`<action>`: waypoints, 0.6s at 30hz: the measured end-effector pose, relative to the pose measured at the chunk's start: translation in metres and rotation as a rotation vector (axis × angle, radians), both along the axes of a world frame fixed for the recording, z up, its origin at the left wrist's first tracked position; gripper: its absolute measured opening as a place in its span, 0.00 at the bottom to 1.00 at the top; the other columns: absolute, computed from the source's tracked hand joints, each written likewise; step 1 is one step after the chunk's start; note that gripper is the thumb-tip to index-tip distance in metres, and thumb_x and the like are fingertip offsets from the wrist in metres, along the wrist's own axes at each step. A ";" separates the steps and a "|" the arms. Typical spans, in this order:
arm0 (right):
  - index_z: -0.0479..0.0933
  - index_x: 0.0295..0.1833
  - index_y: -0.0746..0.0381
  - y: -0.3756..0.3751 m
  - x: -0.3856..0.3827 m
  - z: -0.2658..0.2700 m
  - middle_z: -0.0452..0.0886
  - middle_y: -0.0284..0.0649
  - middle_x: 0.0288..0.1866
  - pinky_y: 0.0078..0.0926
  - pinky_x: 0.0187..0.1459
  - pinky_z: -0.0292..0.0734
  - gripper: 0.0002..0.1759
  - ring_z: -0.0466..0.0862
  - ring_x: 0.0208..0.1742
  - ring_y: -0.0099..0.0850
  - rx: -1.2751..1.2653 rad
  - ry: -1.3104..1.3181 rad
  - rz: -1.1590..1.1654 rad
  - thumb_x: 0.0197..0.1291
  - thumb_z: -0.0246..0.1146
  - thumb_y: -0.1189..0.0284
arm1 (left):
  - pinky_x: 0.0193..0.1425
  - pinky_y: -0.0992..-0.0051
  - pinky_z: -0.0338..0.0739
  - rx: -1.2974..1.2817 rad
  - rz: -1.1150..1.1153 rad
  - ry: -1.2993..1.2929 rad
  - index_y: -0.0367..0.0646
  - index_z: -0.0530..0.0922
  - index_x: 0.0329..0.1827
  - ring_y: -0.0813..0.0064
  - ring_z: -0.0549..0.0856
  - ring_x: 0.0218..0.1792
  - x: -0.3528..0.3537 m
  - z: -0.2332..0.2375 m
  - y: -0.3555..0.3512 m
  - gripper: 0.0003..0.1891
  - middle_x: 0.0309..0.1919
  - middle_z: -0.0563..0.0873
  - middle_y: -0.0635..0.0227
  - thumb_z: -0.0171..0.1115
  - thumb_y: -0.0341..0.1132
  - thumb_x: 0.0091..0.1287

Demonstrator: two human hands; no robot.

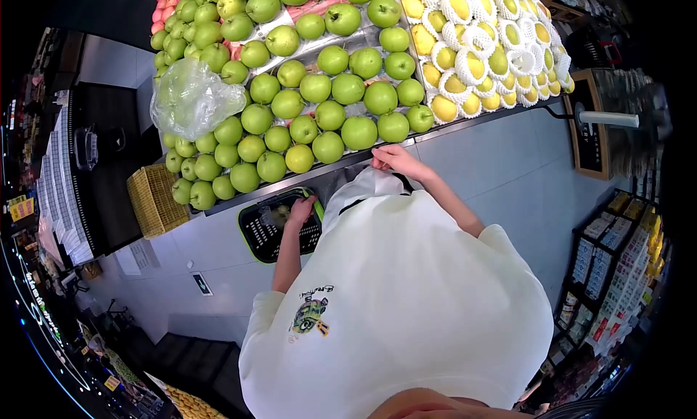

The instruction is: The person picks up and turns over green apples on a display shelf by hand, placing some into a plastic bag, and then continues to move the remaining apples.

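Observation:
My left hand (301,210) is closed round the handle of a black basket with a green rim (255,243), which hangs beside my body below the fruit stand. A small bag with something in it (279,214) lies inside the basket. My right hand (388,159) is at the front edge of the stand, fingers pressed together; what they hold, if anything, cannot be made out. Green apples (359,132) lie in rows just beyond it. A clear plastic bag (190,100) rests on the apples at the left.
Yellow fruit in white foam nets (470,67) fills the right of the stand, whose metal edge (290,183) runs before me. A wicker basket (156,201) stands at the left. Packed shelves (606,252) are at the right, a framed board (587,140) near them.

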State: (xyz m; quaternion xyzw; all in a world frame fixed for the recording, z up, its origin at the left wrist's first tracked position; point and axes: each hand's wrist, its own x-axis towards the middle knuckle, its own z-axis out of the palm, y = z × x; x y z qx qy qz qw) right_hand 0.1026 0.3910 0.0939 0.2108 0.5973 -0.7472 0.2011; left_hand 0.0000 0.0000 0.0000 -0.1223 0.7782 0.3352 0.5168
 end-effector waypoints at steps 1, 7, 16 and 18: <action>0.87 0.42 0.62 0.006 0.004 0.013 0.89 0.32 0.39 0.22 0.47 0.82 0.24 0.85 0.41 0.21 0.033 0.015 0.010 0.85 0.61 0.54 | 0.23 0.67 0.66 0.012 -0.022 0.026 0.45 0.83 0.32 0.73 0.76 0.19 0.005 0.005 0.004 0.24 0.21 0.80 0.73 0.64 0.58 0.76; 0.87 0.42 0.65 -0.008 -0.017 0.054 0.82 0.30 0.26 0.21 0.36 0.77 0.21 0.80 0.28 0.20 0.223 0.035 0.047 0.83 0.65 0.57 | 0.25 0.66 0.69 -0.010 -0.037 -0.049 0.37 0.85 0.36 0.70 0.78 0.20 -0.014 -0.006 -0.012 0.29 0.22 0.82 0.67 0.65 0.61 0.71; 0.89 0.56 0.58 -0.030 -0.053 0.119 0.88 0.40 0.51 0.34 0.49 0.81 0.17 0.86 0.49 0.35 0.935 0.652 -0.002 0.63 0.79 0.67 | 0.35 0.65 0.79 0.033 -0.206 -0.080 0.30 0.88 0.48 0.65 0.85 0.29 -0.032 -0.023 -0.027 0.35 0.33 0.88 0.60 0.66 0.62 0.69; 0.83 0.71 0.55 -0.028 -0.057 0.116 0.79 0.38 0.76 0.44 0.74 0.70 0.36 0.77 0.75 0.43 1.131 0.764 0.054 0.55 0.83 0.68 | 0.43 0.65 0.81 0.021 -0.239 -0.068 0.30 0.88 0.51 0.63 0.88 0.35 -0.028 -0.023 -0.030 0.35 0.37 0.90 0.58 0.66 0.62 0.69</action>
